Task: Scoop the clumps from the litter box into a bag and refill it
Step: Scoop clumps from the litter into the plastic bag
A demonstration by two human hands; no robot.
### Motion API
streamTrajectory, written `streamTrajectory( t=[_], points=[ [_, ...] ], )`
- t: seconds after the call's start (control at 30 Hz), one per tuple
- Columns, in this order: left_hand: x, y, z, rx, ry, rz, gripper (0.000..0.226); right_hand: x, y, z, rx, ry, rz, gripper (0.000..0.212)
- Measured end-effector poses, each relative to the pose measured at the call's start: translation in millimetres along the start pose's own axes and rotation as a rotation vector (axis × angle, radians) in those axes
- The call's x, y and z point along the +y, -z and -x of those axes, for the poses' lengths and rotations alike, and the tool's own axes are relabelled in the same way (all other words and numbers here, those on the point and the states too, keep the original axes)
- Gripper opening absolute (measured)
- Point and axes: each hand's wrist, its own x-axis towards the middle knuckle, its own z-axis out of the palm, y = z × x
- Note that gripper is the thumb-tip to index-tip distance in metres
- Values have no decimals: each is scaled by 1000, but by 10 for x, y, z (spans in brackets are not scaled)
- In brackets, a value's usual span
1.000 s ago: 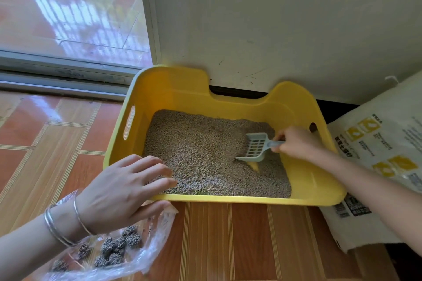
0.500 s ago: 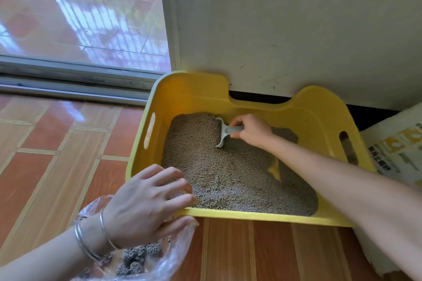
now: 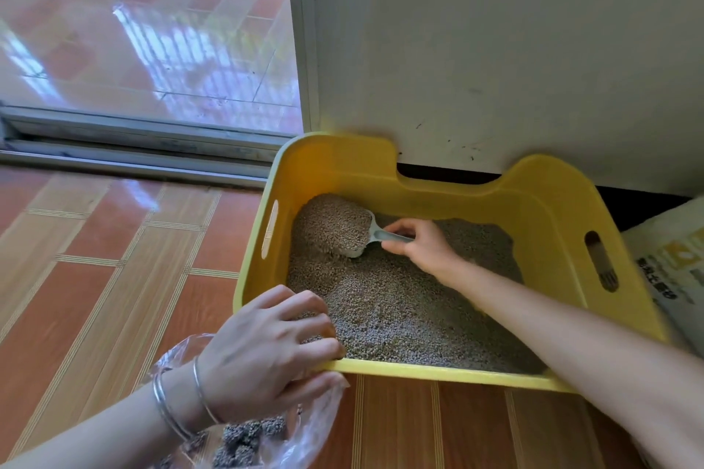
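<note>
Scooping at ten o'clock: right hand (image 3: pixel 423 251) grips heaped scoop (image 3: pixel 375 235), left hand (image 3: pixel 263 358) grips litter box (image 3: pixel 438 369) rim; next, probably sift.

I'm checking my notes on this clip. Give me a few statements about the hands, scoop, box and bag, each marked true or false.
1. The right hand holds the scoop. True.
2. The scoop is empty. False: it is heaped with litter.
3. The left hand grips the box at its near rim. True.
4. The bag has nothing in it. False: dark clumps lie inside.
</note>
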Motion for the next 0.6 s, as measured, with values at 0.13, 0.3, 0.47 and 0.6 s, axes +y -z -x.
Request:
streamTrajectory(
  t=[0.13, 0.3, 0.47, 0.6],
  points=[
    [-2, 40, -20, -6, -18, -9, 34, -29, 227, 171, 16, 61, 80, 18],
    [0, 43, -24, 7, -22, 14, 35, 7, 573, 487, 34, 161, 179, 21],
    [1, 19, -22, 24, -27, -21, 35, 61, 825, 736, 86, 199, 140, 29],
    [0, 13, -24, 44, -37, -28, 33, 38, 919, 833, 92, 219, 103, 27]
  ],
)
